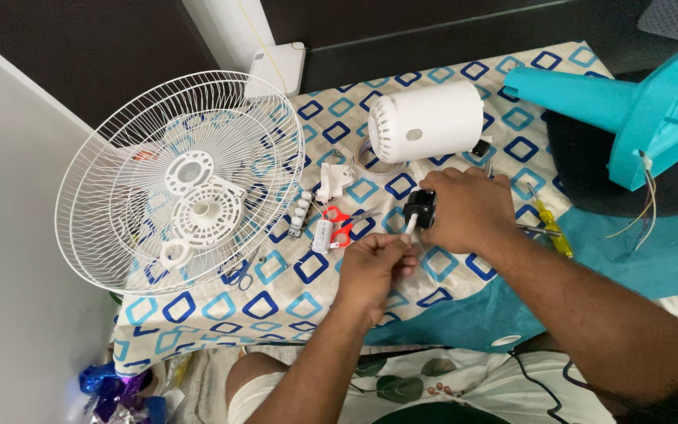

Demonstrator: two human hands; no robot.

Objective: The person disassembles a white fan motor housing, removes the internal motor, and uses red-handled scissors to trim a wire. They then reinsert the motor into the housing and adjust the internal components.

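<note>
Across the table (464, 86), a cloth (276, 294) patterned with blue and teal squares is lying flat, meeting a dark wall at the far side and a pale wall on the left. At the near middle, the right hand (468, 210) is closing round a small black motor part (419, 209), fingers wrapped over it, while the left hand (374, 263) is pinching the white shaft (410, 227) that is sticking out of it, thumb and fingertips tight together. Both hands are working just above the cloth.

Far of the hands, a white cylindrical housing (427, 122) is lying on its side, its open slotted end facing left. To the left, two white wire fan guards (178, 180) are stacking one in the other, holding white plastic hub pieces (198, 208) inside; their rim is overhanging the table's left edge. Between guards and hands, a red-handled tool (337, 224), a white capacitor (322, 235) and a white bracket (333, 180) are lying close together. Small scissors (238, 272) are sitting near the guards. A yellow-handled screwdriver (551, 229) is lying just right of the right hand. At far right, a teal fan body (629, 102) is trailing loose wires (645, 208).

Open cloth is showing along the near left edge, below the guards.
</note>
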